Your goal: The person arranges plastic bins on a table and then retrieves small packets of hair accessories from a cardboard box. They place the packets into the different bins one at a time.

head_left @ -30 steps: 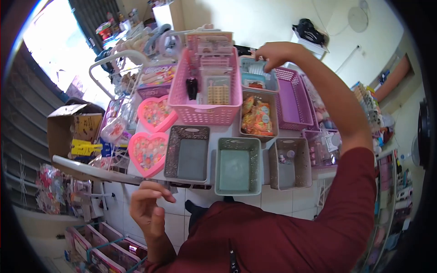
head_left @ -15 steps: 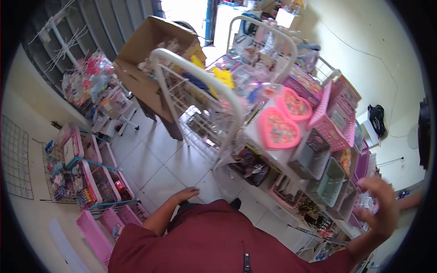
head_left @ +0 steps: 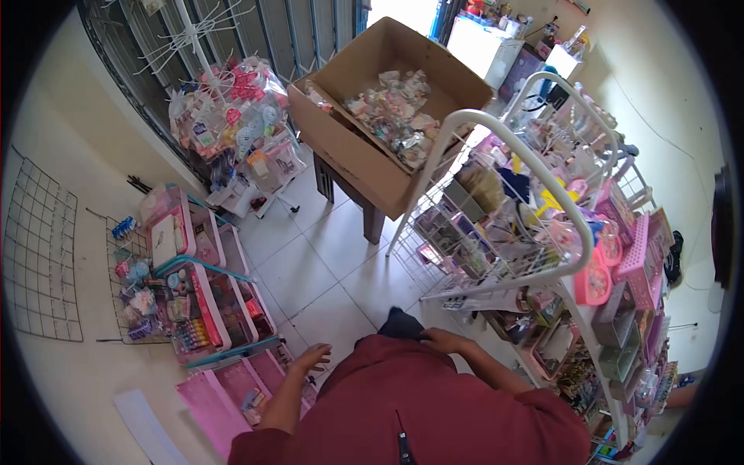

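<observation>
My left hand (head_left: pixel 312 358) hangs at my left side with its fingers loosely stretched and nothing in it. Nearest to it are the pink bins (head_left: pixel 248 391) of a rolling organizer, which hold a few small packets. My right hand (head_left: pixel 445 341) is low in front of me near my dark trouser leg, fingers loosely extended, holding nothing. Ahead, a large open cardboard box (head_left: pixel 349 159) full of small plastic-wrapped items rests on a dark stool (head_left: pixel 373 223). To my right stands a white wire rack (head_left: pixel 504 124) loaded with packaged goods.
Pink heart-shaped boxes (head_left: pixel 593 277), a pink basket (head_left: pixel 639 267) and grey baskets (head_left: pixel 618 318) sit on the right shelf. A hanging display (head_left: pixel 232 116) of packets stands by the shutter. Wire grids (head_left: pixel 46 256) lean on the left wall. Another person's arm (head_left: pixel 682 396) shows at the right.
My view has swung left, bringing the cardboard box nearer and more fully into sight. My right hand has come down from beside the shelf baskets to my front; the left stays low.
</observation>
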A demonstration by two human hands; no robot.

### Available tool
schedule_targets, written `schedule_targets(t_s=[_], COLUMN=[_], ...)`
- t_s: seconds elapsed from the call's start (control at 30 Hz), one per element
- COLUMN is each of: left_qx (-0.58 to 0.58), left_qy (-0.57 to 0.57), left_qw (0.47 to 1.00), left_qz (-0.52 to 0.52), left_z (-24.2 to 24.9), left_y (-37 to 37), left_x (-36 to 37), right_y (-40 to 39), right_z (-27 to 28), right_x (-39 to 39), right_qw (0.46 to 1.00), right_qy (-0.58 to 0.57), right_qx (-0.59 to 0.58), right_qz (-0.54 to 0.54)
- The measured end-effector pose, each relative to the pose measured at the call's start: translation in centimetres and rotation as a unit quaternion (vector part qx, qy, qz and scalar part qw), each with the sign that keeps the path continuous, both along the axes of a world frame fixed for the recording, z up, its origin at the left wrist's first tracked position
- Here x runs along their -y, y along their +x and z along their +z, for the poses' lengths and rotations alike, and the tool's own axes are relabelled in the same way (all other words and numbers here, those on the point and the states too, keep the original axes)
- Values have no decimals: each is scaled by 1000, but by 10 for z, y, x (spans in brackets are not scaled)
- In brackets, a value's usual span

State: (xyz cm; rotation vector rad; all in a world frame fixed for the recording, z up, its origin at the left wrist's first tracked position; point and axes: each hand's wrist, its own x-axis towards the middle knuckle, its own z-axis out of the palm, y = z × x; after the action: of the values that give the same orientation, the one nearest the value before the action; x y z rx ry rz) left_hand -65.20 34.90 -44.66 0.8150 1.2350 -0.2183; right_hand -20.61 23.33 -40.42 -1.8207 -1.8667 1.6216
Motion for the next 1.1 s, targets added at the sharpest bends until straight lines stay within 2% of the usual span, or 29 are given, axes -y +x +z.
schedule_targets(t_s=[0.07,0.13,0.2,0.23,0.3,0.33,0.37,0.43,0.5,0.57,0.67,0.7,0.77,0.83,0.87,0.93,0.97,1.03,1.07,1.1], left_qx=[-20,-40,-34,-36,0,29,58,105,253,302,342,356,318,314,326,294,307,296,304,364], left_qy=[10,-6,138,138,165,182,196,147,194,195,360,407,484,641,634,678,672,642,641,645], left_qw=[999,998,975,974,946,940,934,938,911,896,800,767,677,440,433,196,188,111,103,177], left_qz=[-31,-54,-168,-176,-279,-287,-293,-296,-263,-261,-337,-346,-454,-544,-551,-645,-647,-698,-697,-648], left_z=[-3,-9,-20,-30,-48,-37,-4,112,195,274,337,344,318,280,258,217,210,208,213,217], left_y=[13,27,35,36,34,38,48,92,127,169,252,289,358,404,422,448,454,463,462,457], left_x=[-1,-1,-22,-47,-95,-130,-170,-263,-343,-411,-483,-495,-518,-526,-531,-537,-535,-534,-538,-545], right_y=[-9,-20,-34,-39,-46,-44,-42,-37,-29,-21,-19,-20,-21,-21,-20,-21,-22,-19,-16,-11], right_z=[14,76,132,161,202,219,233,252,249,245,244,245,248,249,249,251,253,256,257,258], right_x=[-47,-109,-181,-215,-271,-299,-320,-351,-372,-383,-389,-390,-393,-398,-401,-408,-412,-422,-427,-434], right_qw=[1000,994,993,984,960,950,950,885,872,852,856,854,839,832,827,821,818,801,788,783], right_qy=[-2,65,87,155,257,295,291,461,478,503,477,472,474,459,449,427,409,397,387,388], right_qx=[1,-29,-65,-89,-107,-98,-98,-20,-16,8,7,10,19,26,28,36,37,68,90,96], right_qz=[15,78,36,17,-22,-38,-49,-67,-104,-145,-201,-219,-268,-312,-336,-377,-402,-443,-470,-476])
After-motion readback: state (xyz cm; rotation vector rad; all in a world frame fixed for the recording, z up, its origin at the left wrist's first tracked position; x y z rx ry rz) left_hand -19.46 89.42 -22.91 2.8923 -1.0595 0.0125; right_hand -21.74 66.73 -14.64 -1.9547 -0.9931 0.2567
